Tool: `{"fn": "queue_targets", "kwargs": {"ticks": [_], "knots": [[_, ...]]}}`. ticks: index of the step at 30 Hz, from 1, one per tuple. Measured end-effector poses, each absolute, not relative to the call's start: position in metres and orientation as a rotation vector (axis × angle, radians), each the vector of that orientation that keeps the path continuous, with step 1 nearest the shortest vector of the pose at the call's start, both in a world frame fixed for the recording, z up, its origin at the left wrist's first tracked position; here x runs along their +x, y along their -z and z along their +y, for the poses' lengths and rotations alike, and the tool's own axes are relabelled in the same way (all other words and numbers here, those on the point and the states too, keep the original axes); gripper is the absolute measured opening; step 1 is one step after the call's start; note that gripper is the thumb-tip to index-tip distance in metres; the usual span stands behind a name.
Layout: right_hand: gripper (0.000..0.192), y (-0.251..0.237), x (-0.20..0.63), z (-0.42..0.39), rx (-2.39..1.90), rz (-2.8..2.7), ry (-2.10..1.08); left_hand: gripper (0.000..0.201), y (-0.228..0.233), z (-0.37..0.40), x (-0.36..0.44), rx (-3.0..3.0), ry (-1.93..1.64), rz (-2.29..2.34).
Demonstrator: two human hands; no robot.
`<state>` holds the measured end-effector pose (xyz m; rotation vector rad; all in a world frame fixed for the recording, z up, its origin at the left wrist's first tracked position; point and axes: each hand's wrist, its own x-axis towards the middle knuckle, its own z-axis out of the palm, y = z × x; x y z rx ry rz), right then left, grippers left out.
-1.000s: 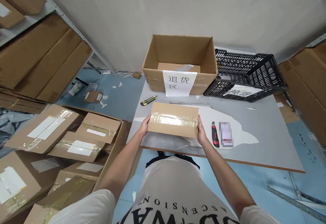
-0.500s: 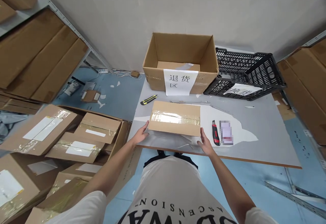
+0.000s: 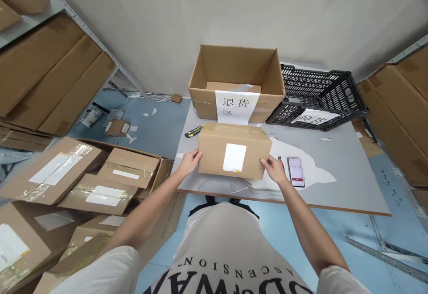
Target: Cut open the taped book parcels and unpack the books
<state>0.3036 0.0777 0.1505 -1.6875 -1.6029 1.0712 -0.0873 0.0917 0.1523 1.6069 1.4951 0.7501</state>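
A sealed cardboard parcel (image 3: 234, 151) stands on its long edge at the near side of the grey tabletop (image 3: 347, 169), its broad face turned toward the camera and bearing a white label (image 3: 234, 157) at the centre. The left hand (image 3: 190, 162) presses against the parcel's left end, fingers curled round the lower corner; the right hand (image 3: 274, 169) clasps the right end the same way, so both hands grip the parcel between them. Clear tape runs along its upper face.

Just behind the parcel sits a large open carton (image 3: 237, 80) with a paper sign (image 3: 236, 106) taped to its front wall. A black plastic crate (image 3: 321, 97) lies tilted beside the carton to the right, also carrying a paper sheet. A yellow-and-black utility knife (image 3: 194, 131) rests on the tabletop left of the parcel's far corner. Just beside the right hand lies a phone (image 3: 296, 171), with a red cutter partly hidden between the hand and it.

On the floor to the left, a heap of taped parcels (image 3: 83, 182) fills a big box, and flattened cardboard leans on the shelving (image 3: 50, 75) above
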Motion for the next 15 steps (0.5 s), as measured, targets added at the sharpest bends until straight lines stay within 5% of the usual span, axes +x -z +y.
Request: {"fn": "queue_targets", "kwargs": {"ticks": [15], "knots": [[0.042, -0.138, 0.295, 0.133, -2.054, -1.586, -1.087, 0.060, -0.132, 0.139, -0.078, 1.016, -0.770, 1.450]]}}
